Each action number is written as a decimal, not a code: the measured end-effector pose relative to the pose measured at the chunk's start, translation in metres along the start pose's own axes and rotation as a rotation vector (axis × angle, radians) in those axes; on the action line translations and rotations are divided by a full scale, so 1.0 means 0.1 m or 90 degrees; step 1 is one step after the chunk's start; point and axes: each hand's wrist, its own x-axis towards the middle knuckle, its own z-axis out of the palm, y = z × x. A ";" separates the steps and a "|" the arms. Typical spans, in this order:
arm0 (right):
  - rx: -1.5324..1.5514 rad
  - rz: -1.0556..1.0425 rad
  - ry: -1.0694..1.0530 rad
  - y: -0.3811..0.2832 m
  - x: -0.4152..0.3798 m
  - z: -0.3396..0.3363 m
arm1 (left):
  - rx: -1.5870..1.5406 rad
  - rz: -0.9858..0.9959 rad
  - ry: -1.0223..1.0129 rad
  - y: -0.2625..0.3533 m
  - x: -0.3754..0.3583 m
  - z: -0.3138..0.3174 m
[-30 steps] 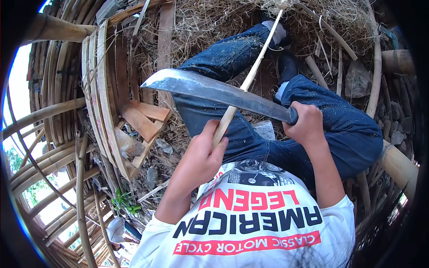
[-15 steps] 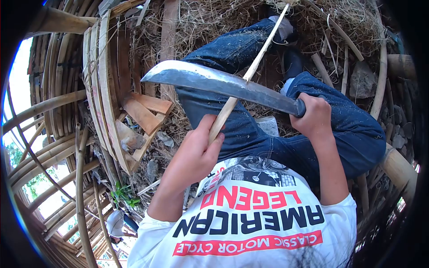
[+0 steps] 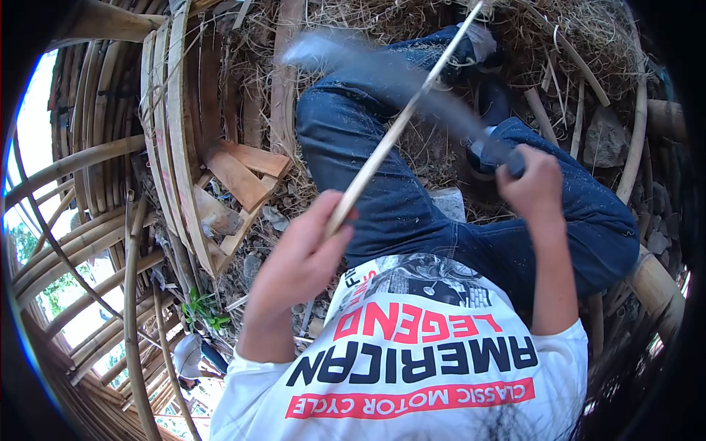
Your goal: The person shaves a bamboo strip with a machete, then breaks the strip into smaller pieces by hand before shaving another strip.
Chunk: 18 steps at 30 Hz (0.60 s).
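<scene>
A long, pale bamboo strip [image 3: 384, 147] slants up and away from my left hand [image 3: 300, 253], whose fingers and thumb are wrapped round its near end. My right hand [image 3: 535, 185] grips the dark handle of a machete [image 3: 412, 84]. Motion smears the broad blade, which points to the upper left and crosses the strip about midway along it. Below both lie my legs in blue jeans [image 3: 360, 165], bent and dusted with fine shavings.
Heaps of thin shavings [image 3: 588, 37] cover the ground ahead. Reddish wood blocks [image 3: 239, 180] and long pale planks [image 3: 179, 132] lie to the left, beside a bamboo slat wall [image 3: 81, 242]. A grey stone [image 3: 607, 138] and a thick bamboo pole [image 3: 657, 290] are on the right.
The machete has moved forward along the strip, away from my body, with my right hand. My left hand has shifted slightly left and down with the strip's near end.
</scene>
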 end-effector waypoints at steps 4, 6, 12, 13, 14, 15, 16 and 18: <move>-0.024 0.034 0.011 0.11 0.05 -0.04 | -0.016 0.055 0.011 -0.14 0.02 0.08; -0.019 0.070 0.009 0.00 0.08 -0.11 | -0.034 0.060 0.019 -0.09 0.11 0.07; 0.074 0.100 0.003 -0.11 0.00 -0.13 | -0.190 -0.009 -0.049 -0.04 0.14 -0.01; 0.101 0.115 -0.008 -0.12 -0.02 -0.11 | -0.185 -0.012 -0.050 -0.03 0.15 -0.01; 0.104 0.119 -0.009 -0.12 -0.03 -0.09 | -0.217 -0.029 -0.053 -0.03 0.16 0.00; 0.147 0.119 -0.036 -0.12 -0.04 -0.07 | -0.250 -0.045 -0.057 -0.02 0.18 0.01; 0.189 0.119 -0.063 -0.11 -0.05 -0.05 | -0.248 -0.047 -0.061 -0.02 0.19 0.02; 0.241 0.131 -0.093 -0.10 -0.07 -0.04 | -0.259 -0.060 -0.063 0.00 0.19 0.03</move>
